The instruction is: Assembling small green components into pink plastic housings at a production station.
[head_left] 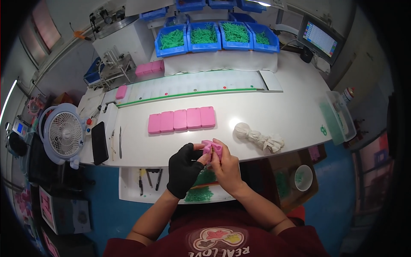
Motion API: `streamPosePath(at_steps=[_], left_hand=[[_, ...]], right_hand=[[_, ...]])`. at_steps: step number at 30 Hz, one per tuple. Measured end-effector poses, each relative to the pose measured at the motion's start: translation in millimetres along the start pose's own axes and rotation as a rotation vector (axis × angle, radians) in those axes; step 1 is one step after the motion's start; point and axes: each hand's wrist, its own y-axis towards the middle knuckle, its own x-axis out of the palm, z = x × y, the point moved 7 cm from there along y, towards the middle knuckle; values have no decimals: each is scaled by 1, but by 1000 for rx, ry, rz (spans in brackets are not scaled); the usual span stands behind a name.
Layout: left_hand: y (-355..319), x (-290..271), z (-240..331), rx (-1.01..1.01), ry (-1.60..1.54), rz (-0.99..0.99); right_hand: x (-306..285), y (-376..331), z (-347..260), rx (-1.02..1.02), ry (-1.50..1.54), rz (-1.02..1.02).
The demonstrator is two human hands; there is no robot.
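Note:
My left hand [183,168], in a black glove with bare fingertips, is closed on a small pink mould-like block [217,147]. My bare right hand [228,169] grips the same block from the other side, its fingertips pressed against it. Hollows show in the block's upper face; what lies between the fingertips is too small to make out. Just beyond my hands, several smooth pink blocks [181,120] stand side by side in a row on the white table [145,147]. To their right lies a knotted off-white cloth bundle [257,137].
Under the table edge, an open drawer [128,184] holds pens and green pieces. Blue bins [204,40] of green pieces line the back, behind a conveyor strip [192,88]. A fan [64,132] and black phone [99,143] sit left; a clear tub [336,118] stands right.

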Motion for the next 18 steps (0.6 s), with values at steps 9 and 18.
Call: streamPosePath(at_steps=[9, 18], left_hand=[[7, -21, 2, 78, -129, -126], [-2, -20, 3, 481, 458, -209]], right_hand=[[1, 4, 17, 305, 590, -161], [27, -6, 28, 516, 696, -364]])
